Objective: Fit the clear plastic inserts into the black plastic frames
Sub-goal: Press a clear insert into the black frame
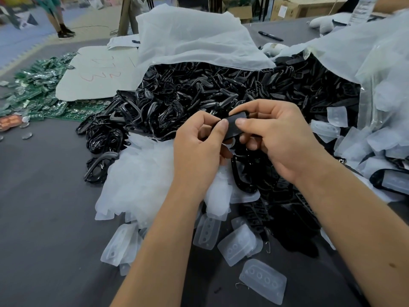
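Head view: both hands raised at frame centre over a dark grey tabletop (44, 196). Left hand (199, 147) and right hand (276, 140) together gripping one small black plastic frame piece (232, 126); left thumb pressed on its upper face, right thumb just beside, remaining fingers of both hands curled underneath. Insert seated inside or not: cannot tell (part mostly covered by thumbs).

At 12 o'clock from the hands: large heap of loose black plastic frames (199, 89), spilling from an opened translucent white plastic bag (188, 41). At 7 o'clock: mound of cloudy clear plastic inserts (141, 178), touching the frame heap. At 6 o'clock, near edge of table: scattered single inserts, one flat clear plastic insert with four round holes (263, 281) lying apart from the others. At 3 o'clock: more clear inserts (358, 142) beside a second translucent bag (376, 63).

At 10 o'clock, well apart: pile of green printed circuit boards (44, 85), partly under a white sheet with red scribble (97, 72). At 1 o'clock, far side: black marker pen (270, 36).
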Demonstrator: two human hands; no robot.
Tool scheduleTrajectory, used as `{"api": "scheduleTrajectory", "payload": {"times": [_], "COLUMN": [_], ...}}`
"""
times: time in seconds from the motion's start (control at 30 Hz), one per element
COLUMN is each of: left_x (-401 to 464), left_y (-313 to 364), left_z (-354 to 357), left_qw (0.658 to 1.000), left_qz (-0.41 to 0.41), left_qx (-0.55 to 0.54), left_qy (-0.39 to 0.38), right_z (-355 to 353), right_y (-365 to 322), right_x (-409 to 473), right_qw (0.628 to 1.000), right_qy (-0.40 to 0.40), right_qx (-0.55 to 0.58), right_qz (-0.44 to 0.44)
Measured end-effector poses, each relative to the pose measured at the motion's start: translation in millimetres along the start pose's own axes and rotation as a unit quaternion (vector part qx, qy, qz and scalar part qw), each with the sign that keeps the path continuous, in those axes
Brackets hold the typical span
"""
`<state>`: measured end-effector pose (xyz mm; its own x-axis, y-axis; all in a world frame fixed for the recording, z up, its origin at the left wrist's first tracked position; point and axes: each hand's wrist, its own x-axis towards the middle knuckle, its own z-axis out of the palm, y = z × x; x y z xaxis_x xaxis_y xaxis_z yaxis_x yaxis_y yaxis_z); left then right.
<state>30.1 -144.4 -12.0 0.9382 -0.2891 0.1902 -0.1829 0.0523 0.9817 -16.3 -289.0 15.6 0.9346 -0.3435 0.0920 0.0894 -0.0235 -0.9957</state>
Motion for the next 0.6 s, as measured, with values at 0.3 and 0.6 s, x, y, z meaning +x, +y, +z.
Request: {"api": "scheduleTrajectory", "payload": {"times": [0.3, 0.6], "left_x": [-0.5, -1.3], "left_y": [0.2, 5.9], "left_z": [-0.7, -2.5], "left_qw": [1.0, 0.998], "left_qz": [0.003, -0.047], "left_qx": [0.003, -0.043], "left_qy": [-0.002, -0.008], "right_z": [3.7, 3.5], "right_y": [1.5, 1.1], "right_x": [0.6, -0.3], "right_qw": [0.999, 0.999], "right_qy": [0.032, 0.021], "right_qx": [-0.014, -0.024], "right_qz": [-0.022, -0.031]}}
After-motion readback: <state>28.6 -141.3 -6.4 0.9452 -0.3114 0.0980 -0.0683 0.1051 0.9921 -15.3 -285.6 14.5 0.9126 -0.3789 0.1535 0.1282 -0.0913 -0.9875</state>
